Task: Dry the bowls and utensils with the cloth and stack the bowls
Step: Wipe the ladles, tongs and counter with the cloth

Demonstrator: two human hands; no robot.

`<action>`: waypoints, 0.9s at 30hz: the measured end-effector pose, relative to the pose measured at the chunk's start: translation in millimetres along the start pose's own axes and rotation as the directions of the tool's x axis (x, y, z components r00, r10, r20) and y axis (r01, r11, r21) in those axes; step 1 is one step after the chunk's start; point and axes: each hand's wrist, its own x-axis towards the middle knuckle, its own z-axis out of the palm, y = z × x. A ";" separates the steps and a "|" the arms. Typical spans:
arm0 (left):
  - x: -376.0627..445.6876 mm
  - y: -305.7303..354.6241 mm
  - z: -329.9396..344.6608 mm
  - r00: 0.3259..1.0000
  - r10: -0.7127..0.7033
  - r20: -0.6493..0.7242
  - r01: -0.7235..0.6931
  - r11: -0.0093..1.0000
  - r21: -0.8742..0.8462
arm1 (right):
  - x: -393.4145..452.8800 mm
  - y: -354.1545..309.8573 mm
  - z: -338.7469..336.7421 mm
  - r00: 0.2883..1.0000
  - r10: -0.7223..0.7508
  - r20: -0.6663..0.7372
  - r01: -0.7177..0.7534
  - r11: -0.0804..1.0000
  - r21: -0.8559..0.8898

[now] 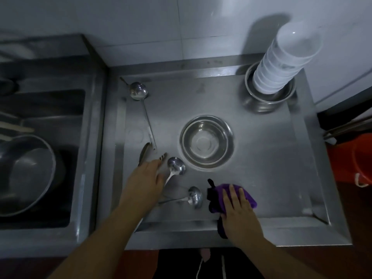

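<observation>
A steel bowl [206, 141] sits upright in the middle of the steel tray-like counter [271, 178]. At the back right a tall stack of white bowls [281, 61] stands inside a steel bowl [267, 97]. My left hand [145, 182] lies over the handles of a spoon [176, 168] and a fork [163, 156]; whether it grips them I cannot tell. A small ladle [194, 196] lies just in front. A long ladle [138, 91] rests along the left side. My right hand [237, 208] presses flat on a purple cloth [221, 196].
A flat steel utensil [144, 153] lies by the long ladle's handle end. To the left is a sink [50, 109] holding a large steel pot [26, 174] and chopsticks. An orange bucket [360, 158] stands at the right on the floor.
</observation>
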 end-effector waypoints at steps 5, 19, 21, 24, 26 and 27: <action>-45.0 -14.4 14.0 0.992 -0.119 0.033 0.117 0.992 0.054 | -7.0 -5.8 -20.2 0.996 -0.012 0.084 0.013 1.000 -0.007; -46.0 -58.8 51.6 0.959 -0.149 0.241 0.132 0.988 0.085 | 19.5 -87.9 -77.5 0.992 0.092 -0.084 -0.053 0.921 0.386; -35.1 -65.1 55.8 0.964 -0.104 0.244 0.090 0.994 0.067 | 23.6 -109.4 -76.3 0.986 0.114 -0.120 -0.053 0.906 0.420; -21.0 -71.7 60.7 0.959 -0.084 0.269 0.073 0.996 0.050 | 25.7 -137.8 -69.2 0.987 0.122 -0.102 -0.071 0.911 0.405; -13.6 -75.2 63.5 0.953 -0.091 0.289 0.090 0.996 0.017 | 22.5 -149.2 -63.1 0.986 0.146 -0.079 -0.104 0.915 0.390; -9.5 -77.2 64.6 0.949 -0.097 0.298 0.101 0.995 0.003 | 19.9 -152.3 -59.9 0.983 0.168 -0.068 -0.129 0.911 0.391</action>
